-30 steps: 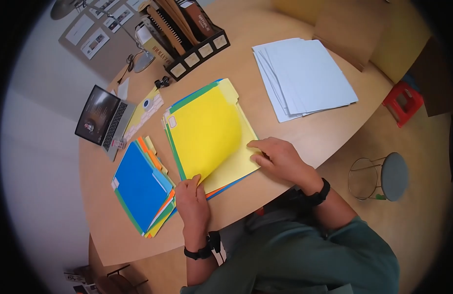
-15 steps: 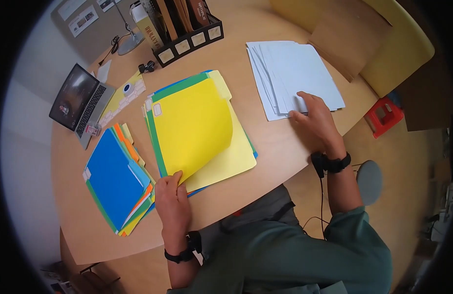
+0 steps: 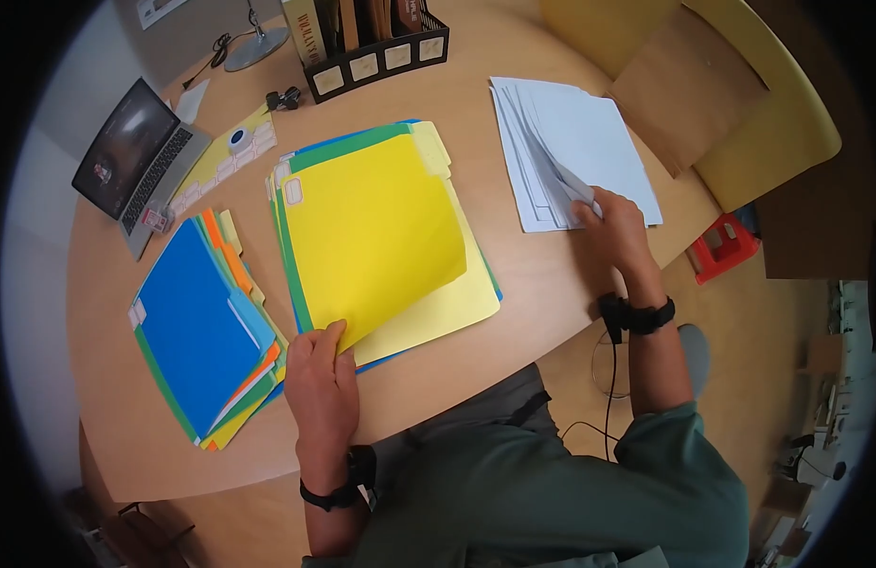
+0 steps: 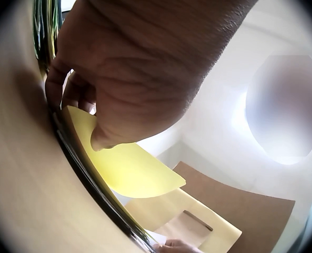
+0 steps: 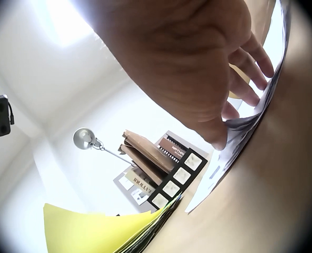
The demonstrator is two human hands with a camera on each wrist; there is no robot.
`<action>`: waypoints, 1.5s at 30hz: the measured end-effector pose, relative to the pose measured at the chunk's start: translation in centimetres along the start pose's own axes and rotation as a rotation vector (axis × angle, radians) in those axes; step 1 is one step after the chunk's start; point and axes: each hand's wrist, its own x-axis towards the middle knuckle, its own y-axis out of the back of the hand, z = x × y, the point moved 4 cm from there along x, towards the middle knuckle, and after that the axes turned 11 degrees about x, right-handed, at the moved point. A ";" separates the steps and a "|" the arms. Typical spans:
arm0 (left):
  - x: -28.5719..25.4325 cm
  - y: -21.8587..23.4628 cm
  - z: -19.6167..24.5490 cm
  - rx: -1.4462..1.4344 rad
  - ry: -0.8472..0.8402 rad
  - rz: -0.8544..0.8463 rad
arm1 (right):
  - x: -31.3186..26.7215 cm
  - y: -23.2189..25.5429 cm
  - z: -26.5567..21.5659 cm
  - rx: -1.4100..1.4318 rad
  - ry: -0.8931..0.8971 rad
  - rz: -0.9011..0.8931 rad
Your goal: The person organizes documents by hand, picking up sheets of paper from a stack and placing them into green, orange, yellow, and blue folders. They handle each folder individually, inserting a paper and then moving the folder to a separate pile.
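My left hand [image 3: 322, 383] pinches the near-left corner of a yellow file folder's cover [image 3: 376, 218], and the cover curls up from its pale yellow inside [image 3: 438, 327]. In the left wrist view, my thumb lies on the yellow cover [image 4: 135, 168]. That folder tops a stack with green and blue folders [image 3: 353, 144] beneath. Over at the right, my right hand [image 3: 620, 237] pinches the near edge of a white paper sheet [image 3: 594, 142] on a loose pile, bending it upward. The right wrist view shows the thumb at the paper's edge [image 5: 235, 139] and the fingers spread over the sheets.
Left of the open folder lies another folder stack, blue on top [image 3: 196, 322]. Behind stand a laptop [image 3: 125, 156], a black desk organizer [image 3: 381, 59] with books and a lamp base [image 3: 256, 49]. A yellow chair [image 3: 769, 142] and a red stool [image 3: 724, 248] are beyond the table's right edge.
My right hand has left the yellow folder, moved right to the white paper pile and bent up a top sheet. My left hand keeps holding the folder cover. The head view has shifted.
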 end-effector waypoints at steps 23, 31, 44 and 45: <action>0.0 0.1 -0.1 -0.036 0.011 -0.017 | 1.6 -0.4 1.4 -0.146 0.138 0.198; -0.1 0.4 -0.4 -0.083 0.057 0.028 | 2.7 0.4 3.4 -0.049 0.208 0.271; -2.3 0.0 -2.8 -0.288 0.215 0.081 | -9.4 -2.5 -15.1 0.245 0.659 0.029; -2.6 0.2 -2.9 -0.339 0.217 0.133 | -9.9 -3.8 -15.7 0.235 0.673 -0.045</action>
